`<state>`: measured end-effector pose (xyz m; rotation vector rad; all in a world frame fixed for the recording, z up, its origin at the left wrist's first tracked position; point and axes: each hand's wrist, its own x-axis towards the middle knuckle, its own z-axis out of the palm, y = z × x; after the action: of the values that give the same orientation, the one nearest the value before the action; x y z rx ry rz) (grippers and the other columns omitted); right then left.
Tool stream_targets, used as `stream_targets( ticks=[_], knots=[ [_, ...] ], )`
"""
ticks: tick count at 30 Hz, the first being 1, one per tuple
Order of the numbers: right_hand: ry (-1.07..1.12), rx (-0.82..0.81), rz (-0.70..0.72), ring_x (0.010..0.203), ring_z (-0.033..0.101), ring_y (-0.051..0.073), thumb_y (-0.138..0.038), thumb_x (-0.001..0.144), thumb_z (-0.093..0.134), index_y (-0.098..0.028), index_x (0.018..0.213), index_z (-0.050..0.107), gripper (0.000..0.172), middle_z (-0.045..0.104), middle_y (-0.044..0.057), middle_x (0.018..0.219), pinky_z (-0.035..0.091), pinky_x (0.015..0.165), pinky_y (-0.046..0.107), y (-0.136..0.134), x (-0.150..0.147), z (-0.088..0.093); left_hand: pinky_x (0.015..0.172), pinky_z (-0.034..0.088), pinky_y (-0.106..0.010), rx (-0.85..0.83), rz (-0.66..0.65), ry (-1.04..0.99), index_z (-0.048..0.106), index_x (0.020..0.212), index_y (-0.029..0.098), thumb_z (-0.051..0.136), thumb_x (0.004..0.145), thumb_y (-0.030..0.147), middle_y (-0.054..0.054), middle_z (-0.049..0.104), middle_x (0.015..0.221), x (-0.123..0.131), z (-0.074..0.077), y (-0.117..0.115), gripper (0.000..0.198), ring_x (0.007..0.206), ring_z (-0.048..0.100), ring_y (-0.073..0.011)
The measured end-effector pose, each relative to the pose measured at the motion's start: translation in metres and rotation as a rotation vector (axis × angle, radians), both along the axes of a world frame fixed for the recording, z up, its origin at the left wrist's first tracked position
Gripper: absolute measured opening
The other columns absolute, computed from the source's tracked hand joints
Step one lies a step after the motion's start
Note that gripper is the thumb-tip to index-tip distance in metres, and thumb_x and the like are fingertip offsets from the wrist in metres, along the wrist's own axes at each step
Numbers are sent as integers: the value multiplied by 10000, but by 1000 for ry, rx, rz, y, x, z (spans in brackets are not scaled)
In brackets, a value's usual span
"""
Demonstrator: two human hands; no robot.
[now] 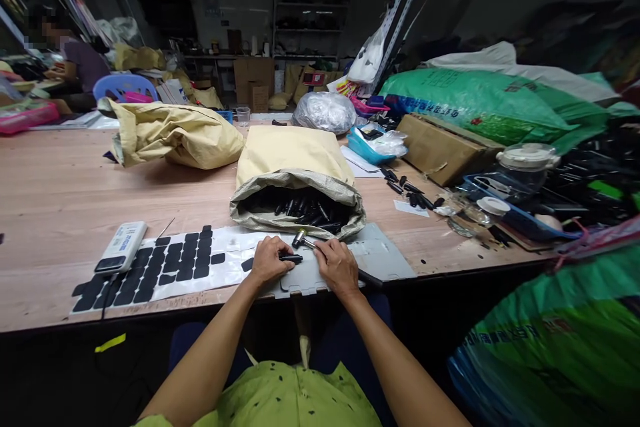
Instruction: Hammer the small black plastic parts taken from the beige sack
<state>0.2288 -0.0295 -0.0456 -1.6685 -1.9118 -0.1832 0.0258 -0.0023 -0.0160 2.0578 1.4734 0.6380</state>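
Lying in sack (pixel 293 150): black pieces (pixel 321 211)

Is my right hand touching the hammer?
Touching: the head view shows your right hand closed around the hammer, its handle showing on both sides.

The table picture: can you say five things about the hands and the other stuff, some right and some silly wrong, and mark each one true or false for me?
1. The right hand holds a small hammer. True.
2. The left hand holds a red apple. False: it holds a small black piece.
3. The open paper bag has lots of dark pieces inside. True.
4. The white device lies to the right of both hands. False: it lies to the left of them.
5. A brown box lies in front of a big green sack. True.
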Motion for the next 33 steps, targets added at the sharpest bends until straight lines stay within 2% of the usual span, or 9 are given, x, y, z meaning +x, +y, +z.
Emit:
stream_targets(
  ticks=[10,28,31,33],
  knots=[
    [11,11,-8,802,481,176,-270,900,580,-235,1011,712,176,618,32,868,353,732,295,-1,-1,1,794,388,-342,18,-11,15,684,798,218,752,638,204,0,660,837,-1,2,-1,175,876,546,-213],
    [19,-1,-21,802,481,170,-269,891,586,-233,999,713,172,617,30,869,356,732,298,-1,-2,2,824,388,-355,17,-7,-12,702,815,220,770,667,230,-2,673,838,-1,2,0,163,876,551,-212],
    [26,-5,-19,802,484,171,-270,895,580,-233,1004,714,176,617,29,864,357,736,295,-1,-2,2,856,396,-374,1,-51,-32,716,833,221,771,701,287,-20,672,876,-3,9,-11,157,911,549,-225],
    [32,-8,-15,804,488,172,-267,897,578,-232,1007,714,178,616,28,863,359,742,295,-1,-1,1,918,394,-398,13,-142,-60,724,831,230,780,703,309,-39,664,998,-7,13,-28,160,1003,542,-244]
  ],
)
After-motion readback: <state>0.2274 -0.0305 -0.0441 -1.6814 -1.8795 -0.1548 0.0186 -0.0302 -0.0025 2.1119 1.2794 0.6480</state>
